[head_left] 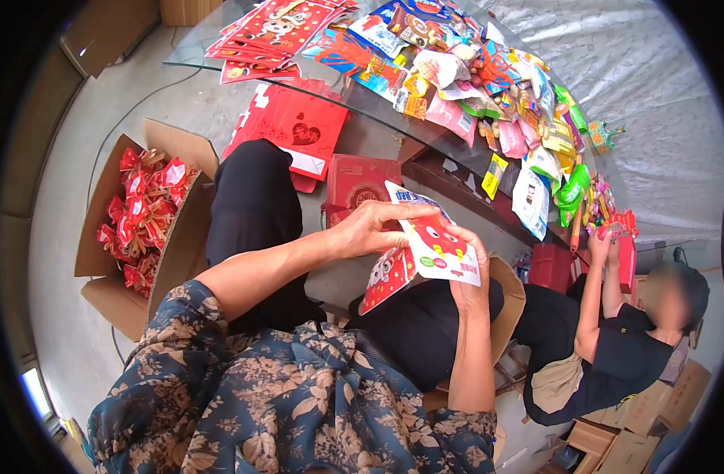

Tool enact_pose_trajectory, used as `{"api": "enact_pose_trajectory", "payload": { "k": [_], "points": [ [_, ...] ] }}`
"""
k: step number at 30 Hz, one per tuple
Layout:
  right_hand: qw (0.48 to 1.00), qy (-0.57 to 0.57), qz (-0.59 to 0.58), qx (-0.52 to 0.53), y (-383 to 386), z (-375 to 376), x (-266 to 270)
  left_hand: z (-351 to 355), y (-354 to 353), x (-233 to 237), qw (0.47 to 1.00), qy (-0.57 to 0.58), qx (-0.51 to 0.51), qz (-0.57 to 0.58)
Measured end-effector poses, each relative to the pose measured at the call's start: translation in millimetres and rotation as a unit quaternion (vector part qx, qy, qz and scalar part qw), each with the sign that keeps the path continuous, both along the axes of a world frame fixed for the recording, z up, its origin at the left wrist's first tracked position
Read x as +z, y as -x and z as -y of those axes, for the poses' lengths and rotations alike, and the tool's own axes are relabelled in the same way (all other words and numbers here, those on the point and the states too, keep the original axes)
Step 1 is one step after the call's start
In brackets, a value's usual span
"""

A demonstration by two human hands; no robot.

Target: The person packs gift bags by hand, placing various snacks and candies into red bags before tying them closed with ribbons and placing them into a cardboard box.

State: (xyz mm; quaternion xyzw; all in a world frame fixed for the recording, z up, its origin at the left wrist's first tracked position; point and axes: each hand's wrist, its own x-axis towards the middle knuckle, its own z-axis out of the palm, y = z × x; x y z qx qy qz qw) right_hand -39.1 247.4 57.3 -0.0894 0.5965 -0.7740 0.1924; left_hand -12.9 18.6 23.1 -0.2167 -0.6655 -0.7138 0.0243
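Observation:
Above my lap, both hands hold a small red and white snack packet with cartoon eyes. My left hand pinches its upper left side, thumb and fingers closed on it. Around its right edge are the fingers of my right hand. Behind the packet a blue and white packet shows in part. Just below my left hand is a red bag with a cartoon print, partly covered by the snack packet; whether a finger holds it cannot be made out.
A glass table bears many colourful snack packets and a stack of red printed bags. An open cardboard box of red wrapped bundles stands at left. At right, another person handles red items at the table.

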Motion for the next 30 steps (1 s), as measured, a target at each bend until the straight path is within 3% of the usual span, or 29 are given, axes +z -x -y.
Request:
{"api": "enact_pose_trajectory", "payload": {
  "k": [2, 8, 12, 15, 20, 23, 25, 26, 29, 30],
  "points": [
    [0.999, -0.033, -0.017, -0.016, -1.1, -4.4, -1.6, -3.1, -0.9, -0.8, 0.999, -0.006, 0.016, -0.03],
    [0.995, -0.062, -0.069, -0.02, -9.2, -5.4, -1.5, -7.3, -1.2, -4.3, 0.998, -0.048, 0.013, 0.037],
    [0.995, -0.003, -0.009, -0.097, -18.1, 13.1, 1.6, -9.9, -1.5, -5.4, 0.995, -0.077, 0.044, 0.052],
    [0.99, 0.053, 0.045, -0.12, -20.7, 23.1, 2.4, -7.2, -2.1, -9.1, 0.992, -0.024, 0.03, 0.118],
    [0.982, 0.072, 0.106, -0.141, -16.7, 23.4, -6.7, -8.5, -3.6, -5.4, 0.995, -0.021, 0.016, 0.091],
    [0.971, 0.096, 0.206, -0.077, -14.8, 15.8, -14.7, -5.2, -5.0, -2.2, 0.997, 0.002, -0.027, 0.075],
    [0.972, 0.088, 0.199, -0.088, -16.5, 16.6, -15.9, -4.3, -3.0, -7.2, 0.999, 0.03, -0.03, 0.026],
    [0.974, 0.093, 0.183, -0.093, -16.1, 15.3, -17.9, 1.0, -1.7, -8.0, 0.993, 0.081, -0.067, 0.055],
    [0.977, 0.103, 0.143, -0.117, -8.5, 6.8, -17.4, -2.4, -6.3, -2.8, 0.998, 0.069, -0.004, 0.008],
    [0.976, 0.099, 0.136, -0.139, -4.2, 0.2, -16.1, -1.8, -5.2, -2.5, 0.994, 0.089, 0.034, -0.054]
  ]
}}
